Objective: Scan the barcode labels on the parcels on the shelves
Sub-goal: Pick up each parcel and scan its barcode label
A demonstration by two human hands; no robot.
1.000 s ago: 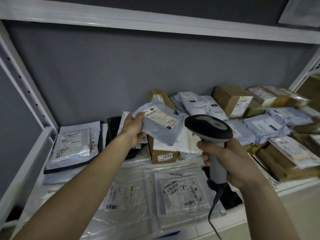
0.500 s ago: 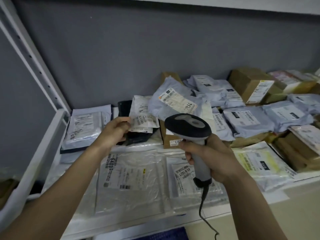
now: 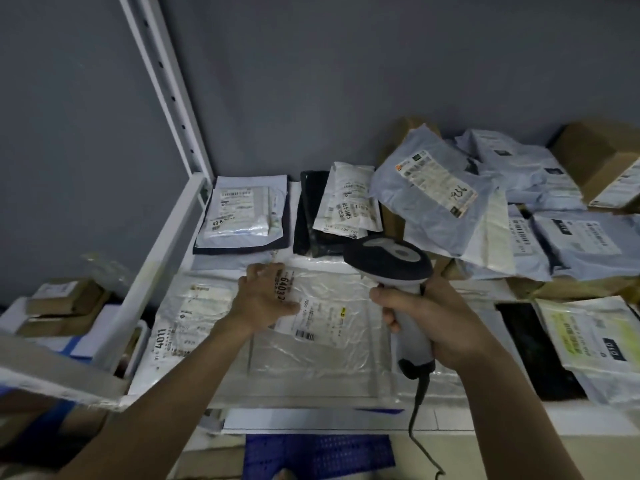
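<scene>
The left hand (image 3: pixel 265 299) rests on a clear plastic parcel (image 3: pixel 322 327) at the shelf's (image 3: pixel 450 419) front — fingers loosely spread, thumb touching its label (image 3: pixel 311 317). Just right of that parcel, the right hand (image 3: pixel 429 323) grips a barcode scanner (image 3: pixel 398 271) — fingers wrapped round its handle.

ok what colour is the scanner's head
The scanner head is dark, navy to black, with a grey oval patch on top; handle is pale grey. Head view.

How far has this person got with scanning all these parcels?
Nothing here shows which parcels are already scanned. In hand: the left hand rests on a clear parcel at the shelf front, while the right hand grips the scanner above it. Left: many labelled parcels, such as the grey bag behind.
</scene>
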